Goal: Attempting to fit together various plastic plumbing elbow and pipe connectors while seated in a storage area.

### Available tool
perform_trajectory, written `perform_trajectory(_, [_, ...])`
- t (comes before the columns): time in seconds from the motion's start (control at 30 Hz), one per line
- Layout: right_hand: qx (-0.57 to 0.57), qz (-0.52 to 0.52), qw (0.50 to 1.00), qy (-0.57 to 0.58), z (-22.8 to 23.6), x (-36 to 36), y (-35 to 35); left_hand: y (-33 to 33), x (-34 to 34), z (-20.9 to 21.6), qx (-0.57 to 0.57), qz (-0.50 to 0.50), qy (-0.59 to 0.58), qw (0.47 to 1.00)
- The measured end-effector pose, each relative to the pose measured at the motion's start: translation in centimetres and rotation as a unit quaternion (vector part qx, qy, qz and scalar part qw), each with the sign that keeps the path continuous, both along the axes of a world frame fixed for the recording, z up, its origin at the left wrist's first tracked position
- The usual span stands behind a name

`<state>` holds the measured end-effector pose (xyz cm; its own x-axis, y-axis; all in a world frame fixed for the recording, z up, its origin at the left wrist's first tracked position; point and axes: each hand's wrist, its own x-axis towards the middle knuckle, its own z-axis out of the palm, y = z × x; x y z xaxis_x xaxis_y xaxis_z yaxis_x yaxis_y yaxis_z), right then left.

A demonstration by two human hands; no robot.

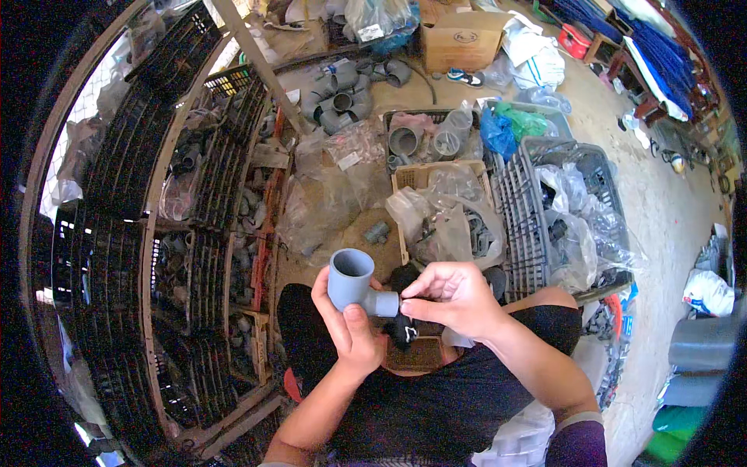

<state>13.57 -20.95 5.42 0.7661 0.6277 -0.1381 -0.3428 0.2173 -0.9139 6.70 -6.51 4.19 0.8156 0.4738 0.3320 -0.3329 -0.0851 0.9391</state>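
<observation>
A grey plastic pipe elbow (350,289), wide at its upturned mouth and narrower at its side branch, is held in my left hand (355,335). The fingers wrap behind it, and the thumb presses on its front. The wide opening faces up; the narrow branch points right. At the end of that branch, my right hand (454,300) has thumb and forefinger pinched together, touching or almost touching the rim. Whatever lies between those fingertips is too small to make out.
In front stand a tan crate (401,177) of bagged parts and a grey basket (523,226) holding clear bags. A loose grey fitting (377,233) lies on the floor. Racks of black crates (117,296) line the left; a cardboard box (461,48) sits far ahead.
</observation>
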Motion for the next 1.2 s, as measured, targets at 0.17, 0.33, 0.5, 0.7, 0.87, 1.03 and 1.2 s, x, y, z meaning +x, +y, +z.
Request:
perform_trajectory(0.17, [-0.018,0.066,0.997,0.044,0.1,0.2,-0.3,-0.6,-0.6,-0.8,-0.011,-0.001,-0.002,1.000])
perform_trajectory(0.33, [-0.027,0.054,0.995,0.075,-0.6,0.1,-0.3,-0.6,-0.7,-1.8,0.021,0.003,0.010,1.000])
perform_trajectory(0.5, [-0.031,-0.006,0.997,0.066,-0.6,-0.7,1.0,-0.7,-0.3,-1.7,-0.079,0.036,0.024,0.996])
perform_trajectory(0.7, [-0.126,-0.179,0.885,-0.410,-0.6,-2.2,1.8,-1.4,1.0,0.1,-0.143,0.104,-0.001,0.984])
perform_trajectory(0.87, [-0.123,-0.184,0.852,-0.475,-1.4,-2.1,1.9,-2.0,1.2,0.5,-0.154,0.089,-0.023,0.984])
perform_trajectory(1.03, [-0.084,-0.213,0.895,-0.383,-1.9,-1.6,1.5,-1.9,1.0,0.9,-0.163,0.061,-0.034,0.984])
perform_trajectory(1.2, [-0.119,-0.132,0.786,-0.593,0.8,0.6,-0.5,1.5,-0.5,1.5,-0.078,-0.030,0.046,0.995])
